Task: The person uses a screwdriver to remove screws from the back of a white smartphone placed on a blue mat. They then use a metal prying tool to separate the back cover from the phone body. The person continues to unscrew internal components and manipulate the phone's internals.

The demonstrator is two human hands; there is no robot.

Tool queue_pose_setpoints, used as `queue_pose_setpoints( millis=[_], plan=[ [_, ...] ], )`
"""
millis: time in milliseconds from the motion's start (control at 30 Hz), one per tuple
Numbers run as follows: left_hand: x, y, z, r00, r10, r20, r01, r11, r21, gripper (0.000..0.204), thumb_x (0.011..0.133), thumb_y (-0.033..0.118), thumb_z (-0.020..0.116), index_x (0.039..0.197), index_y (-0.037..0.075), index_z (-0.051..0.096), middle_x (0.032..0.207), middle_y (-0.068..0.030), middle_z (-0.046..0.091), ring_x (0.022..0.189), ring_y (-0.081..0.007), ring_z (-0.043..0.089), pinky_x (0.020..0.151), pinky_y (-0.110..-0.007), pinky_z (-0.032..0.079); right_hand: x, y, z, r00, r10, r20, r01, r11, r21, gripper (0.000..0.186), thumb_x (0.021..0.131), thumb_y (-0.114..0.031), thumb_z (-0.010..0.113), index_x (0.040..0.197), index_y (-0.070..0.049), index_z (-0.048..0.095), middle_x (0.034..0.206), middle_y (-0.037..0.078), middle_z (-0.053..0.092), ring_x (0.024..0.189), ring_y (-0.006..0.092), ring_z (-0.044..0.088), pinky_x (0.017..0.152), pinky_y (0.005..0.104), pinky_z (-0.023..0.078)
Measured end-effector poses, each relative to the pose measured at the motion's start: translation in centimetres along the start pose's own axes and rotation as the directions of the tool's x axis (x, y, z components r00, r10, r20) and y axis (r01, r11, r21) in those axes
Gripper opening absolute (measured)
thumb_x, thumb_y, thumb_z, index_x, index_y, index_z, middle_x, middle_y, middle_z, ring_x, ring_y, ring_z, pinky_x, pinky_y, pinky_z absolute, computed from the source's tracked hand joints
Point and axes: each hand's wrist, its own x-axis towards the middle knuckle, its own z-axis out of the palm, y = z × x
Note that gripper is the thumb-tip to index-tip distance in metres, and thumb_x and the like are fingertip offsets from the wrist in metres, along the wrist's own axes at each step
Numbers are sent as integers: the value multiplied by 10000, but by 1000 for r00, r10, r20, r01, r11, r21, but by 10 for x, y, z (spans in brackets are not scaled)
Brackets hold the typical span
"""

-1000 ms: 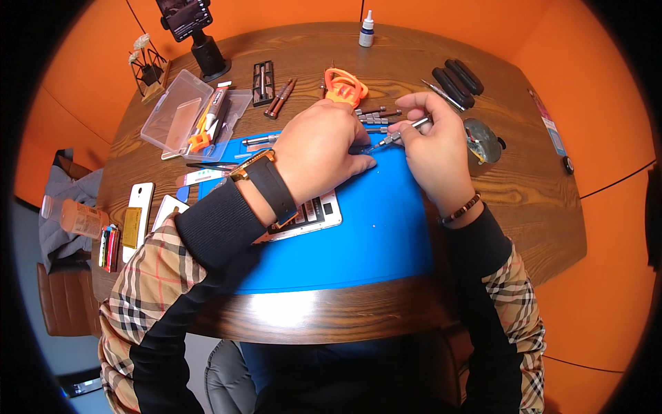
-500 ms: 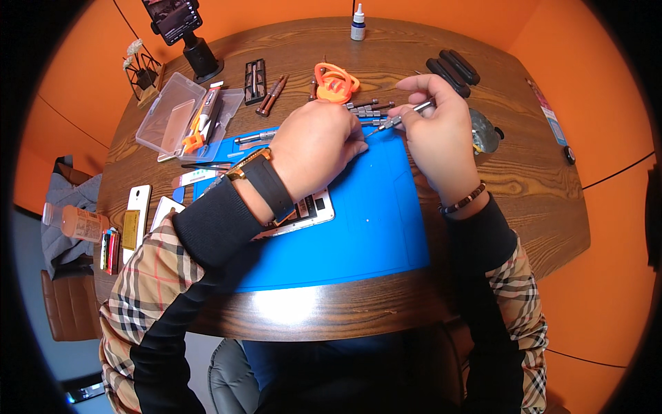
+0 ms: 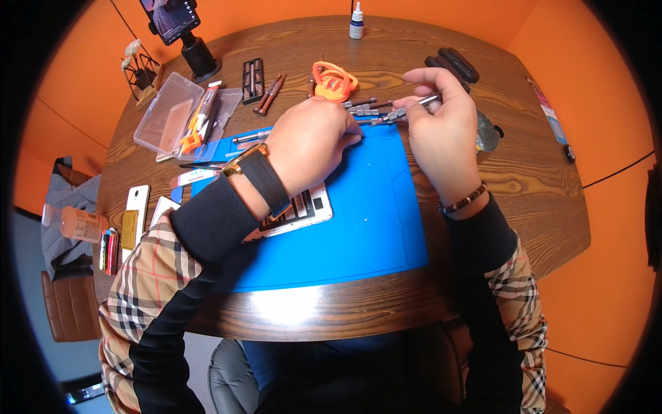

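My right hand [image 3: 445, 127] grips a slim silver screwdriver [image 3: 394, 116] between thumb and fingers, its tip slanting down to the left toward my left fingertips. Over the blue mat [image 3: 376, 234], my left hand [image 3: 310, 145] is closed with its fingertips together; whatever they pinch, if anything, is hidden. Below my left wrist, partly covered by it, lies an opened phone [image 3: 318, 210] with its inside showing. Several metal screwdrivers [image 3: 365, 110] lie at the mat's far edge, just beyond the left fingers.
An orange suction cup [image 3: 333, 83], brown screwdrivers [image 3: 270, 95] and a black bit case [image 3: 254, 79] lie farther back. Left of the mat are a clear plastic box [image 3: 162, 114] and a white phone [image 3: 138, 214]. A small dropper bottle [image 3: 356, 24] stands at the far edge.
The screwdriver's tip has moved slightly up and away from my left fingertips. My left fingers have drawn in a little, while both forearms stay nearly in place.
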Motion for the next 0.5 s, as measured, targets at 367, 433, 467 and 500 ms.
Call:
queue_pose_setpoints(
  millis=[367,433,467,500],
  plan=[
    [-22,-6,-41,993,-32,-109,16,988,-151,211,998,23,749,1175,37,862,1089,-209,831,988,-372,805,911,-453,642,0,-1,1,998,-51,-34,53,998,46,395,949,150,657,1308,-6,706,1196,132,662,944,201,781,832,320,626],
    [-43,-7,-59,987,-145,-73,121,956,-267,259,1050,138,788,1279,26,830,1094,-183,841,973,-276,815,864,-397,641,-1,-4,2,998,-60,-27,62,996,63,411,974,125,693,1362,-11,681,1202,122,676,946,155,748,839,297,626],
    [-53,-6,-67,975,-220,-42,203,948,-245,292,1050,165,800,1305,24,822,1086,-171,842,969,-258,811,867,-391,638,-2,-6,3,999,-42,-19,44,991,124,415,988,105,710,1385,-5,662,1203,118,681,957,138,732,842,283,622],
    [-63,-6,-77,969,-244,-41,227,942,-248,328,1050,191,811,1331,22,814,1078,-159,843,964,-240,806,870,-384,635,-3,-9,4,999,-40,-9,41,981,189,424,1002,86,728,1409,2,642,1205,114,687,967,122,717,845,268,618]
  ],
)
